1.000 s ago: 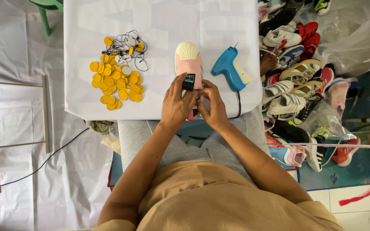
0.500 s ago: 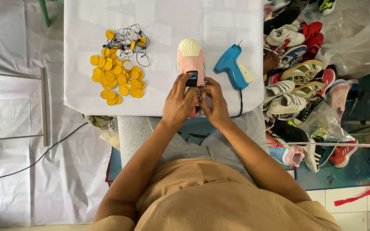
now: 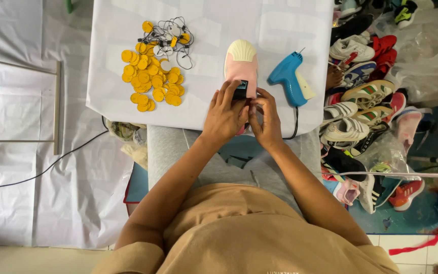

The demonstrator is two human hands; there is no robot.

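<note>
Hands meet at the near edge of the white-covered table [image 3: 128,101]. Left hand [image 3: 225,115]: fingers curled round a small black tag [image 3: 240,90], pressing it to the heel of a pink shoe with a cream shell-shaped toe cap [image 3: 242,63]. Right hand [image 3: 266,117]: fingers pinched narrow against the same heel, touching the left hand. Shoe lies lengthwise, toe pointing away. Blue tagging gun with trailing black cord [image 3: 290,78]: just beside the shoe, to its right. Heap of round yellow discs [image 3: 150,76]: well apart, left. Pile of assorted sneakers [image 3: 366,96]: on the floor beyond the table's right edge.
</note>
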